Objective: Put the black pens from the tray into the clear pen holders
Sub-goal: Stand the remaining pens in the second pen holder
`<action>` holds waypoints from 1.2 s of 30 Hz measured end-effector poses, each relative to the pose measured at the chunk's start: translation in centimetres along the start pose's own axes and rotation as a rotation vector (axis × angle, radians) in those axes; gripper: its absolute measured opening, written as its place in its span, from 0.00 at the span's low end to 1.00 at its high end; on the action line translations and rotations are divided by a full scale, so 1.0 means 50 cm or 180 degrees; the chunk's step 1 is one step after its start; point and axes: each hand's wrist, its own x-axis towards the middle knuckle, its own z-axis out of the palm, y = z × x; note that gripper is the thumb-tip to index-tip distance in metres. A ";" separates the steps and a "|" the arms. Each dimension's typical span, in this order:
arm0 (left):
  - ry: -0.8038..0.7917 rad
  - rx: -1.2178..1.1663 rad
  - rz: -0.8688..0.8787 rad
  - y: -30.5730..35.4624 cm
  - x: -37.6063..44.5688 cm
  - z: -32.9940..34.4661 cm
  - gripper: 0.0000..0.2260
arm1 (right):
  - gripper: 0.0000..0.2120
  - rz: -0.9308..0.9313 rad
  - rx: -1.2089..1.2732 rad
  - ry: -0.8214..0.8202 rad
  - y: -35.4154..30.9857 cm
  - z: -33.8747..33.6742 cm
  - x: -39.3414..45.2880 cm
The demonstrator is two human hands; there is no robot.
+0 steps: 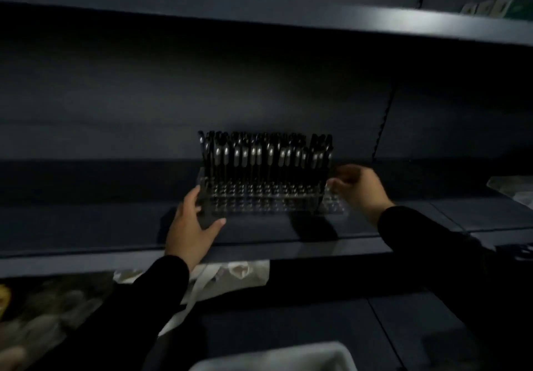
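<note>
Head view, dim and a little blurred: dark shelf point(86, 226) at mid-height, another shelf board point(403, 21) above. On the middle shelf, clear pen holder point(259, 197), packed with black pens point(265, 154) standing upright in rows, silver clips catching the light. Just beside its right end, touching or nearly so (hard to tell in the blur), a second clear holder point(334, 202), low, with no pens visible in it.

Left hand point(190, 223) at the left end of the full holder, fingers up along its side, thumb stretched along the front bottom edge; clasping the holder's corner. Right hand point(357, 189) at the right end, fingers curled toward the edge of the low holder; whether pinching it or only touching, cannot tell. Both arms in black sleeves point(150, 298).

Below the shelf edge, something pale and crumpled, like plastic wrapping point(236, 272). At the bottom of the view, the rim of a white tray point(277, 353), contents out of sight. Far left bottom, blurred pale shapes, not identifiable. Upper right, small pale packets point(487, 8) on the top shelf.
</note>
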 end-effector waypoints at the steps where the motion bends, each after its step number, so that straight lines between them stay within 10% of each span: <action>1: 0.0043 0.0061 0.0114 0.000 -0.025 -0.003 0.33 | 0.21 0.0011 0.0040 0.0056 -0.003 -0.002 -0.015; 7: 0.0077 0.0945 0.0973 -0.136 -0.229 0.003 0.22 | 0.05 -0.0613 0.0376 -0.0024 0.046 0.054 -0.232; 12: -0.1274 0.1282 -0.0637 -0.290 -0.358 0.048 0.31 | 0.20 -0.0306 0.0284 -0.0898 0.200 0.184 -0.368; 16: -0.1418 0.1101 -0.1765 -0.341 -0.406 0.081 0.38 | 0.13 -0.0046 -0.0328 -0.1211 0.313 0.287 -0.430; 23: -0.1022 0.0555 -0.2046 -0.361 -0.443 0.121 0.41 | 0.07 0.0197 -0.1034 -0.2673 0.416 0.393 -0.517; 31: -0.0940 0.0446 -0.2196 -0.357 -0.450 0.129 0.44 | 0.12 -0.0126 -0.1000 -0.3131 0.485 0.455 -0.533; 36: -0.0953 0.0480 -0.2062 -0.343 -0.450 0.125 0.42 | 0.14 0.1412 -0.0301 -0.3190 0.463 0.453 -0.520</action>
